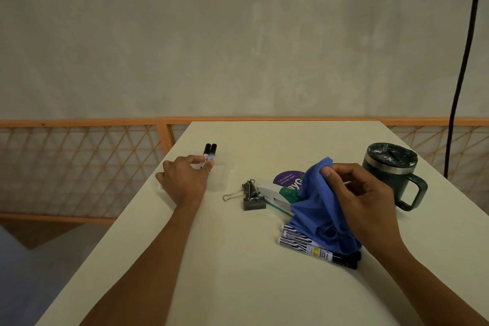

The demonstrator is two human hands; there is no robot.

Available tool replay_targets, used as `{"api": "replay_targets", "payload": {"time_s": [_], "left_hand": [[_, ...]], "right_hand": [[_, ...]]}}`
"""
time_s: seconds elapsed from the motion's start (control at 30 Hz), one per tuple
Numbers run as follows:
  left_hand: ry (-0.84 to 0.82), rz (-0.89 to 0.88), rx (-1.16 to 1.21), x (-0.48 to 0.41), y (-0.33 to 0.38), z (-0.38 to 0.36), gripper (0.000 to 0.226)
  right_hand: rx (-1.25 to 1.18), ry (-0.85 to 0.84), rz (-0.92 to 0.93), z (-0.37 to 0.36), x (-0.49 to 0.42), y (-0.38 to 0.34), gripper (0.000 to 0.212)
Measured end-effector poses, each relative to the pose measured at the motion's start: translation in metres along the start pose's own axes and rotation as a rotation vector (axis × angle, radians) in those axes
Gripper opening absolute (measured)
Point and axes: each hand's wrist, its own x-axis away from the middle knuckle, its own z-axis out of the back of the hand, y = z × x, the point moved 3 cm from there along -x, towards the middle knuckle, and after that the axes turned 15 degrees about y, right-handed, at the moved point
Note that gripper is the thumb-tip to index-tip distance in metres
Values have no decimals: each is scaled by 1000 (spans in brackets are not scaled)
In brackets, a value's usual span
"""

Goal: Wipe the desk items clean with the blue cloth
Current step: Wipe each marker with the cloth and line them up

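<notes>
right hand (362,193) bunches crumpled blue cloth (315,209); left hand (185,180) pinches cylindrical markers (210,152).

On the surface (238,272), two markers (210,152) lie side by side, pinched in the left grip (185,180). The cloth (315,209) hangs from the right grip (357,193) over more markers (304,245), with clips (251,194) to its left and a mug (391,169) to its right.

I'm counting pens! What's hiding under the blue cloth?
Some markers poke out beneath the blue cloth, plus a white stapler and a purple sticker. Their covered parts can't be seen.
</notes>
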Motion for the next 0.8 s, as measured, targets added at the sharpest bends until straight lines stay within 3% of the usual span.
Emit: {"api": "replay_targets", "payload": {"time_s": [0.37,0.67,0.8], "left_hand": [[-5,-7,-7,1,0,1,34],[17,-94,194,5,13,28,25],[-232,-218,500,31,39,46,21]], "right_hand": [[23,-1,-33,2,-1,3,10],[-224,174,-278,20,-26,-3,11],[-292,272,-297,38,-42,-8,11]]}}
